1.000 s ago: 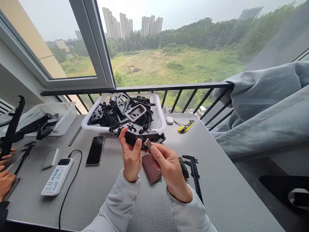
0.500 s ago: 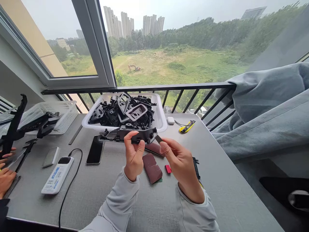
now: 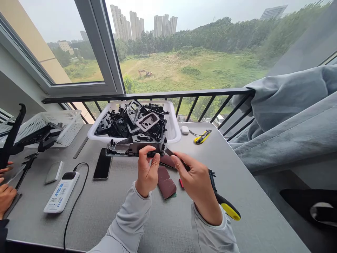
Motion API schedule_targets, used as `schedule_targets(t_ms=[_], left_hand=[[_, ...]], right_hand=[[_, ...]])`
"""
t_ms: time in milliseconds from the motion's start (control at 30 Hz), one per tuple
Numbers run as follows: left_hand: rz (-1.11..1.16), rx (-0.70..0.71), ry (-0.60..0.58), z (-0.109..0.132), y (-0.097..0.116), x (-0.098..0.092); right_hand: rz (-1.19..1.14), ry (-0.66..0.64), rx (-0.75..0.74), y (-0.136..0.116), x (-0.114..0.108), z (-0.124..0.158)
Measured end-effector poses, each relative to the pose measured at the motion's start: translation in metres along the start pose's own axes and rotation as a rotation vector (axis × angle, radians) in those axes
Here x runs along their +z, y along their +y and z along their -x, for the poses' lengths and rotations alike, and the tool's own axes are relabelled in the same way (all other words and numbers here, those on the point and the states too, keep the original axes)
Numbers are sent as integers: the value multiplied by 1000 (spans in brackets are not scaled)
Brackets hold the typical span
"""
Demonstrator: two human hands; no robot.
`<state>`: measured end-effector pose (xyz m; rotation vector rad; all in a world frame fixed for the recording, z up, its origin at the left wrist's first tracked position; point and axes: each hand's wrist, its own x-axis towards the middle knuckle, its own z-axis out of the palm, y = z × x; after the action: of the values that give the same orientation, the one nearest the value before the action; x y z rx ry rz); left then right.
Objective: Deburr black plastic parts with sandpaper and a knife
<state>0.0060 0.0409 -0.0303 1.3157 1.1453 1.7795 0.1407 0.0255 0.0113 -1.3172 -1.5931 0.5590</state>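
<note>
My left hand (image 3: 147, 175) pinches a black plastic part (image 3: 137, 147) between thumb and fingers and holds it up before the white basket. The part is long, with clips and a pale lower edge. My right hand (image 3: 196, 179) is closed round a flat file (image 3: 170, 153), whose dark blade meets the part's right end. Behind my right wrist the file's black and yellow handle sticks out. Below the hands lie brown sandpaper pieces (image 3: 166, 182) and a small red block (image 3: 181, 183), partly hidden by my right hand.
The white basket (image 3: 173, 131) holds black parts and grey frames. A phone (image 3: 102, 164), a power bank (image 3: 61, 193) with a cable and a flat strip (image 3: 80, 147) lie leftward. At far left, a person's hands (image 3: 6, 196) hold black trim. A yellow cutter (image 3: 202, 137) lies back right.
The black part has tilted slightly, and its right end sits a little lower and further left. My right hand has turned, so the file's yellow handle shows more behind my wrist.
</note>
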Motion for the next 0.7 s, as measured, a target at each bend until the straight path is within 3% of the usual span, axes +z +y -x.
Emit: schedule_targets(t_ms=[167,300,500,700], left_hand=[[-16,32,-9,0,0,0],[79,29,-21,-2,6,1],[442,-144,-31,-7,19,3],[587,-242,-67,-8,24,2]], right_hand=[[-52,-104,11,-2,-2,1],[-117,1,79,-1,-1,-1],[-559,-66,318,3,-4,-7],[-798,-92,373,-3,-2,-5]])
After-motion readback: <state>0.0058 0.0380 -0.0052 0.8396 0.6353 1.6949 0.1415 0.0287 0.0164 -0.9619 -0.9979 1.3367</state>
